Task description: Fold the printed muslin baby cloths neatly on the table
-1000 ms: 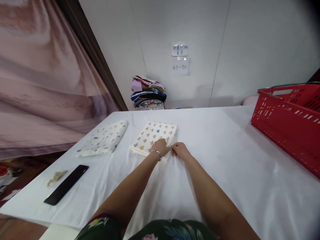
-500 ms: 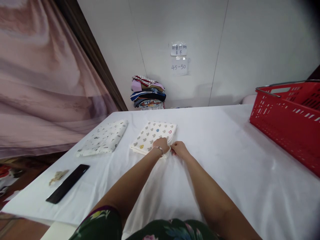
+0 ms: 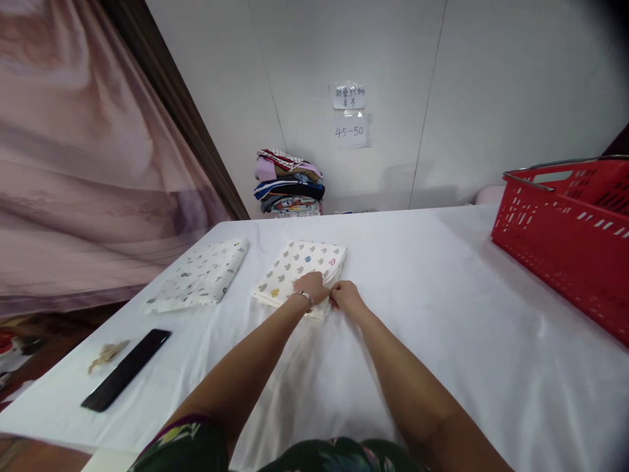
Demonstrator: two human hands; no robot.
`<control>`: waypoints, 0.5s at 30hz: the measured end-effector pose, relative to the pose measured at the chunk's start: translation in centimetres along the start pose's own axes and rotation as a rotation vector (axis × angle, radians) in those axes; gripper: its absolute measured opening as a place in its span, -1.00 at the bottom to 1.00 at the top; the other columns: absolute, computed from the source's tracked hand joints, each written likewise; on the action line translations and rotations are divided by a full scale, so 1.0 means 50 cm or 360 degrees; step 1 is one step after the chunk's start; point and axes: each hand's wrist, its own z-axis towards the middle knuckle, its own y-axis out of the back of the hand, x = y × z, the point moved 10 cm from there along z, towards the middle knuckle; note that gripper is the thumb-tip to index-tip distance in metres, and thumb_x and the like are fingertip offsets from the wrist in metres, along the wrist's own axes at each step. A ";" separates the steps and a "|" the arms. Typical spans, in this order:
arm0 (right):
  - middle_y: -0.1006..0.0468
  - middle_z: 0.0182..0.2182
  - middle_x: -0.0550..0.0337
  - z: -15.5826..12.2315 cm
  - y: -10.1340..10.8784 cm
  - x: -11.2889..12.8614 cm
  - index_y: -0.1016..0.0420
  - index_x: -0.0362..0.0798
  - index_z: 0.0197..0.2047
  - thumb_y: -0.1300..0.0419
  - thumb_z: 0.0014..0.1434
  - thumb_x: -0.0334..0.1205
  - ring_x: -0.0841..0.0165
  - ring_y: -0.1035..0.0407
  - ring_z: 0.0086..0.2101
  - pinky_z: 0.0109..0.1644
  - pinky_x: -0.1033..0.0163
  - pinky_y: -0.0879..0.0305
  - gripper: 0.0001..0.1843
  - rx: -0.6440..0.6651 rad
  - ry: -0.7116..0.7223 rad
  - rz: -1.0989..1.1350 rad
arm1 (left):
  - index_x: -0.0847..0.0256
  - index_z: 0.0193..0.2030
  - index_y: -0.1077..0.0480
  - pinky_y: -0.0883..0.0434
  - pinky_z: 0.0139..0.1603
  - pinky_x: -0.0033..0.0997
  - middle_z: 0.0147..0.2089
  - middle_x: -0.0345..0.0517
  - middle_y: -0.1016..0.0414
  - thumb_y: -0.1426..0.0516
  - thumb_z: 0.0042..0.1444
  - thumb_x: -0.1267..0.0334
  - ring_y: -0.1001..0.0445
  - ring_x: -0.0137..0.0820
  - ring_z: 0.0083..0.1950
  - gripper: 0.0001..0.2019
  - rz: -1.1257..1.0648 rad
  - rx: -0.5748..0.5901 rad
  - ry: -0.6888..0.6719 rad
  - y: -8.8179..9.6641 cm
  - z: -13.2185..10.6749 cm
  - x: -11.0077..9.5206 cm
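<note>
A white folded cloth (image 3: 299,262) printed with grey mushroom-like shapes and a few coloured ones lies flat in the middle of the table. My left hand (image 3: 313,287), with a bracelet at its wrist, rests over the cloth's near right part, fingers closed at the right edge. Right beside it, my right hand (image 3: 346,295) pinches the same edge near the front corner. The fingertips of both hands almost meet, and the bit of fabric between them is partly hidden.
Another folded patterned cloth (image 3: 199,275) lies to the left. Nearer me are a dark flat strip (image 3: 126,370) and a small beige bundle (image 3: 107,354). A red basket (image 3: 565,242) stands at the right. Behind the white table (image 3: 417,262) rises a fabric stack (image 3: 289,183) against the wall.
Both hands have shifted slightly left along the cloth's right edge and come closer together. The cloth itself stays in nearly the same place; the view has moved a little.
</note>
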 end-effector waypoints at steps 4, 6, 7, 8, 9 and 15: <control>-0.47 -0.68 0.25 0.000 -0.004 -0.004 -0.37 -0.10 -0.61 -0.06 -0.03 -0.43 0.52 -0.26 -0.71 -0.59 0.45 -0.14 -0.82 0.0018 -0.0009 -0.0032 | 0.20 -0.17 -0.38 -0.37 -0.15 -0.31 -0.09 0.05 -0.47 -0.08 -0.05 0.24 -0.45 -0.19 -0.07 -0.73 0.0006 -0.0025 -0.0023 -0.001 -0.001 -0.002; -0.46 -0.70 0.25 -0.001 -0.004 -0.005 -0.37 -0.09 -0.63 -0.08 -0.05 -0.43 0.51 -0.26 -0.71 -0.60 0.44 -0.13 -0.82 0.0016 -0.0017 -0.0063 | 0.19 -0.18 -0.37 -0.37 -0.15 -0.32 -0.10 0.03 -0.48 -0.09 -0.06 0.24 -0.45 -0.20 -0.08 -0.74 0.0003 -0.0027 -0.0028 -0.003 -0.002 -0.001; -0.46 -0.70 0.25 -0.002 -0.004 -0.005 -0.37 -0.09 -0.63 -0.08 -0.05 -0.43 0.51 -0.26 -0.71 -0.59 0.43 -0.13 -0.82 0.0015 -0.0018 -0.0077 | 0.18 -0.18 -0.37 -0.37 -0.15 -0.33 -0.10 0.02 -0.48 -0.09 -0.06 0.24 -0.45 -0.21 -0.08 -0.75 0.0000 -0.0028 -0.0030 -0.004 -0.002 0.000; -0.46 -0.70 0.24 -0.003 -0.004 -0.005 -0.37 -0.08 -0.64 -0.08 -0.06 -0.43 0.50 -0.25 -0.71 -0.59 0.42 -0.13 -0.81 0.0013 -0.0017 -0.0088 | 0.17 -0.19 -0.37 -0.37 -0.15 -0.33 -0.11 0.01 -0.48 -0.09 -0.06 0.25 -0.45 -0.21 -0.08 -0.75 -0.0003 -0.0032 -0.0029 -0.005 -0.002 0.001; -0.46 -0.70 0.24 -0.004 -0.004 -0.004 -0.36 -0.08 -0.64 -0.08 -0.06 -0.43 0.50 -0.25 -0.72 -0.59 0.41 -0.14 -0.81 0.0014 -0.0015 -0.0095 | 0.17 -0.19 -0.37 -0.37 -0.16 -0.34 -0.11 0.01 -0.48 -0.09 -0.06 0.24 -0.45 -0.22 -0.08 -0.75 -0.0006 -0.0036 -0.0030 -0.006 -0.002 0.002; -0.43 -0.70 0.27 -0.013 0.000 0.005 -0.32 -0.08 -0.68 -0.06 -0.08 -0.48 0.52 -0.23 -0.73 -0.59 0.42 -0.13 -0.77 0.0052 -0.0013 -0.0068 | 0.18 -0.19 -0.36 -0.37 -0.19 -0.30 -0.13 -0.01 -0.49 -0.08 -0.04 0.17 -0.46 -0.19 -0.12 -0.74 -0.0025 -0.0051 -0.0053 -0.017 -0.002 -0.001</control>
